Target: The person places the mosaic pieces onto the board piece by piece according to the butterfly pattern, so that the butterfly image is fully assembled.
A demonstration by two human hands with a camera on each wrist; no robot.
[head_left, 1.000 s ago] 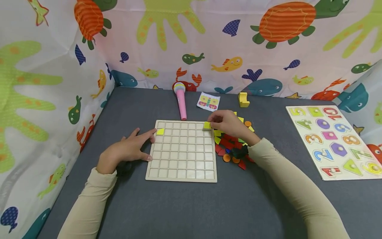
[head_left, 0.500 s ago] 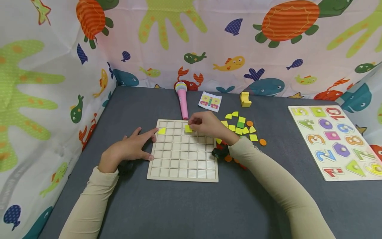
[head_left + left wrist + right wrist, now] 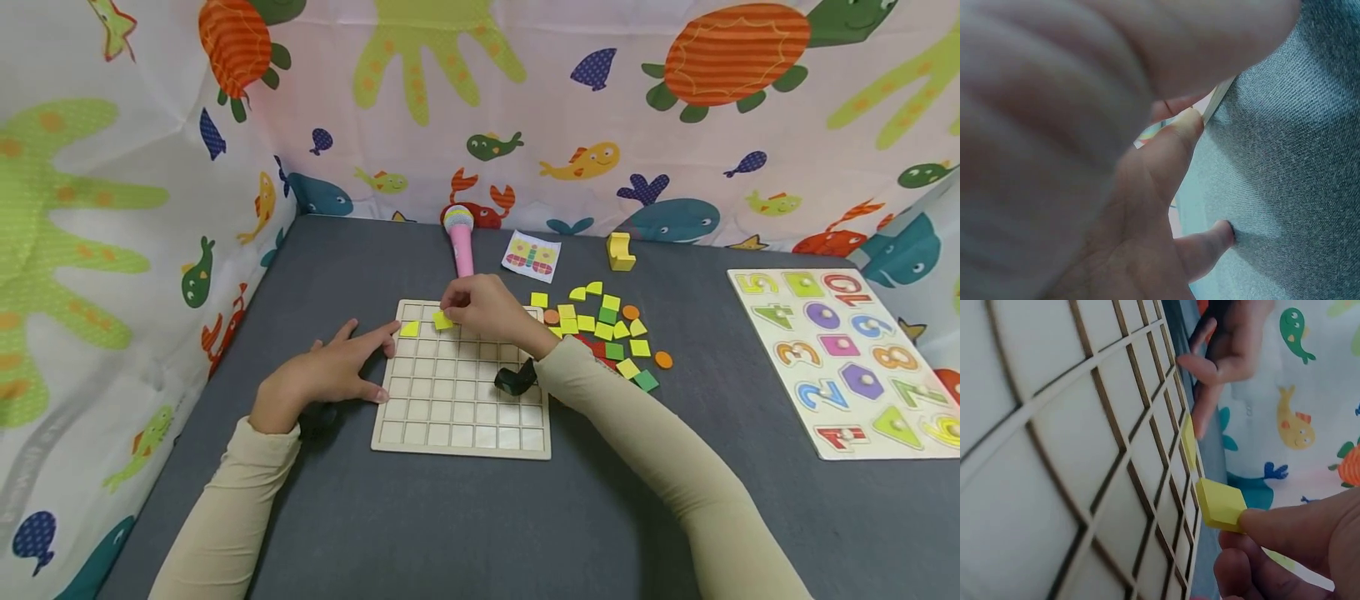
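A wooden grid board [image 3: 450, 412] lies on the dark table. One yellow tile [image 3: 409, 329] sits in a cell near its upper left corner. My right hand [image 3: 483, 307] pinches a yellow square tile [image 3: 1221, 503] between thumb and fingers, held over the board's upper rows just right of the placed tile. At the board's left edge, my left hand [image 3: 326, 375] has its fingers spread, index fingertip and thumb touching the rim. In the left wrist view the thumb [image 3: 1169, 150] shows at the pale board edge.
Loose yellow, green, red and orange pieces [image 3: 607, 327] lie right of the board. Behind stand a pink toy microphone [image 3: 462, 250], a butterfly pattern card [image 3: 532, 257] and a yellow block [image 3: 620, 252]. A number puzzle board [image 3: 840, 358] lies at far right.
My right hand has moved left across the board's top with the yellow tile, from its right edge to beside the placed tile. The left hand stays at the board's edge.
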